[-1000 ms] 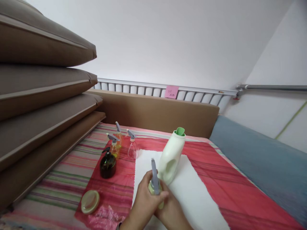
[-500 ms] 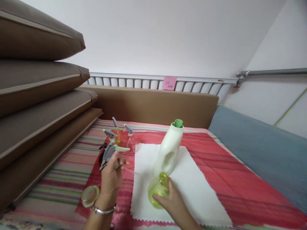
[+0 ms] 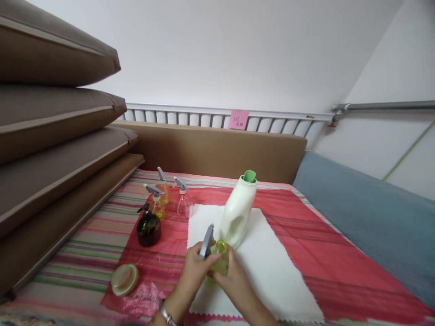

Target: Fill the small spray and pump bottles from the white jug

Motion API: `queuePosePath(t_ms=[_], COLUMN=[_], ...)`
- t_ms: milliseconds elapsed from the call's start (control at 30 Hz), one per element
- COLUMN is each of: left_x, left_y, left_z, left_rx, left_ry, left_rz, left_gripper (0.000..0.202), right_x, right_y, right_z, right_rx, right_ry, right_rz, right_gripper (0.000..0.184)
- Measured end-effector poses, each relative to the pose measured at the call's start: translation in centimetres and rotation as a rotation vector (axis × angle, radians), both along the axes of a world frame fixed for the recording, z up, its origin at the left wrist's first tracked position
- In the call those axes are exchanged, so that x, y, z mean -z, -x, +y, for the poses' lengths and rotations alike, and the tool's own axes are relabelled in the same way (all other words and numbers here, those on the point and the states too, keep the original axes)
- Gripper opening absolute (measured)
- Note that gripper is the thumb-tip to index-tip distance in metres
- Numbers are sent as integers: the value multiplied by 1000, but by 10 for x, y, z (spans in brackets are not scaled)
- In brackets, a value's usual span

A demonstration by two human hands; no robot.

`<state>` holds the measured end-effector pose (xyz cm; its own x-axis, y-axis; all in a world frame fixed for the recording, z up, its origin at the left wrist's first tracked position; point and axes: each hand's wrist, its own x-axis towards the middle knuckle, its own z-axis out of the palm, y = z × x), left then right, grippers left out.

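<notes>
My left hand (image 3: 194, 270) is closed round a grey spray head (image 3: 206, 242), held at the neck of a small yellow-green spray bottle (image 3: 219, 260). My right hand (image 3: 234, 283) is wrapped round that bottle from the right and holds it over a white cloth (image 3: 272, 271). A tall white detergent jug with a green spout (image 3: 238, 210) stands on the cloth just behind my hands.
A dark pump bottle (image 3: 148, 226) and three small spray bottles (image 3: 170, 197) stand at the left on a red striped cover (image 3: 322, 267). A round lid (image 3: 124, 279) lies near the front left. Stacked brown cushions (image 3: 57, 136) rise at the left, a blue mat (image 3: 367, 217) at the right.
My left hand has brought the spray head from the left back to the bottle's neck. The right hand has stayed on the bottle.
</notes>
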<state>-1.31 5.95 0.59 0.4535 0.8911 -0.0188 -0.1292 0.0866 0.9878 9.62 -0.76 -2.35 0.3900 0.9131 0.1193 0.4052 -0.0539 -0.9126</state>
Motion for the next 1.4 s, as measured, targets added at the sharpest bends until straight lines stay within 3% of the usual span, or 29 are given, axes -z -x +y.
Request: queuePosePath(t_ms=[200, 333, 500, 667, 800, 933, 1067, 1200, 1400], left_x=[15, 19, 11, 2, 1, 0, -1, 1, -11], left_y=[-7, -7, -5, -5, -4, -4, -4, 1, -1], left_z=[5, 5, 5, 10, 12, 12, 12, 21, 38], left_rx=[-37, 18, -19, -42, -50, -48, -41, -97, -216], left_ry=[-60, -104, -207, -249, -282, -322, -380, -346, -253], left_rz=[25, 4, 11, 74, 108, 123, 113, 68, -23], left_gripper=[41, 43, 33, 27, 25, 27, 21, 22, 30], right_x=[-3, -10, -21, -25, -37, -61, -72, -69, -77], right_y=[-10, -12, 0, -10, -43, -54, -38, -32, -73], right_z=[-3, -8, -6, -6, -13, 0, 32, 54, 35], right_rx=[-126, -178, -117, -190, 7, 219, 191, 213, 326], right_ry=[16, 3, -16, -11, -27, -111, -168, -187, -236], right_rz=[57, 65, 66, 17, 17, 243, 443, 567, 658], right_gripper=[88, 85, 78, 75, 46, 43, 31, 37, 35])
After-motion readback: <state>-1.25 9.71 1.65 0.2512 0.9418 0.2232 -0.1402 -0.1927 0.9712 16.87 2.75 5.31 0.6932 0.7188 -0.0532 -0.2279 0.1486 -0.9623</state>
